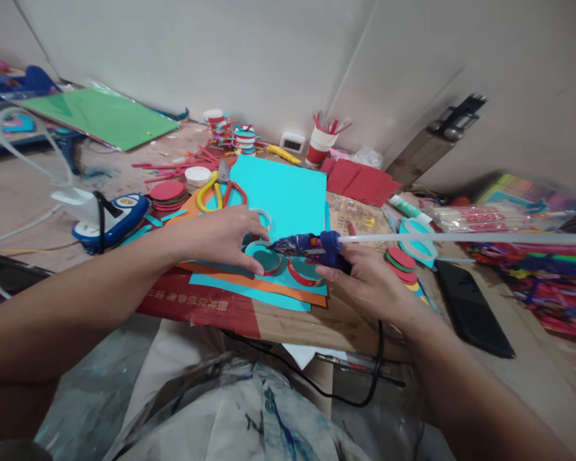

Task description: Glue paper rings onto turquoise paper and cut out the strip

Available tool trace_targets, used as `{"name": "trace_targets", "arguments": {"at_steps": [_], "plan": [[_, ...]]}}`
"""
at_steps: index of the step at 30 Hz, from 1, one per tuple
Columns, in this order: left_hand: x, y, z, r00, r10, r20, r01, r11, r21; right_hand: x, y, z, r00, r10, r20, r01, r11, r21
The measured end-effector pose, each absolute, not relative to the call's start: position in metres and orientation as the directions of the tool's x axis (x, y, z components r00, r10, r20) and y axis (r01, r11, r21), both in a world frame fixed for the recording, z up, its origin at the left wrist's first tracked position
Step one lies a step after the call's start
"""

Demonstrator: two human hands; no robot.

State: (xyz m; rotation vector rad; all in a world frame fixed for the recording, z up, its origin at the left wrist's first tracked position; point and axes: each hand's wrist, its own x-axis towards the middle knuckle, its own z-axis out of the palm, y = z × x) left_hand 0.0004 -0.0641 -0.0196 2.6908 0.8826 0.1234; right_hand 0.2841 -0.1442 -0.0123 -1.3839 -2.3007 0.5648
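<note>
My right hand [365, 278] is wrapped round a blue hot glue gun [310, 248], which has a long white glue stick running out of its back to the right. The gun's nozzle points left, at the rim of a paper ring [272, 270]. My left hand [221, 235] holds this ring, thumb at the near side and fingers at the far side. Close by on the right is a second ring, red outside [301, 280]. Turquoise paper [283, 192] lies beneath and behind them, and an orange strip [288, 291] runs along the front.
Yellow-handled pliers [210, 195] and red paper discs [168, 191] lie to the left, near a blue-and-white device with a plug [110, 224]. A black phone [473, 307] lies at the right. Behind stand a red-and-white cup [320, 146] and a small clock [292, 142]. The gun's cord [377, 365] hangs over the front edge.
</note>
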Motion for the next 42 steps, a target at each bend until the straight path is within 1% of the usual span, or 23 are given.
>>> {"name": "trace_targets", "arguments": {"at_steps": [6, 10, 14, 25, 32, 36, 42], "plan": [[0.0009, -0.0629, -0.0207, 0.823, 0.568, 0.004, 0.543, -0.788, 0.291, 0.2815, -0.1456, -0.0123, -0.407, 0.900, 0.155, 0.761, 0.428, -0.487], [-0.0003, -0.0608, -0.0235, 0.835, 0.550, 0.017, 0.523, -0.804, 0.283, 0.2779, -0.1478, -0.0094, -0.393, 0.912, 0.119, 0.793, 0.401, -0.459], [-0.0001, -0.0607, -0.0235, 0.840, 0.543, 0.014, 0.519, -0.810, 0.274, 0.2751, -0.1492, -0.0077, -0.409, 0.904, 0.126, 0.792, 0.420, -0.444], [0.0030, -0.0655, -0.0175, 0.785, 0.619, 0.021, 0.570, -0.735, 0.366, 0.2767, -0.1493, -0.0096, -0.394, 0.911, 0.123, 0.804, 0.406, -0.434], [0.0037, -0.0656, -0.0166, 0.800, 0.600, 0.030, 0.553, -0.755, 0.353, 0.2762, -0.1489, -0.0104, -0.405, 0.904, 0.133, 0.800, 0.421, -0.428], [0.0027, -0.0653, -0.0183, 0.790, 0.611, 0.044, 0.559, -0.748, 0.357, 0.2765, -0.1492, -0.0099, -0.408, 0.903, 0.132, 0.800, 0.424, -0.424], [0.0028, -0.0657, -0.0167, 0.803, 0.595, 0.026, 0.549, -0.757, 0.354, 0.2757, -0.1492, -0.0105, -0.399, 0.907, 0.136, 0.808, 0.418, -0.416]]}}
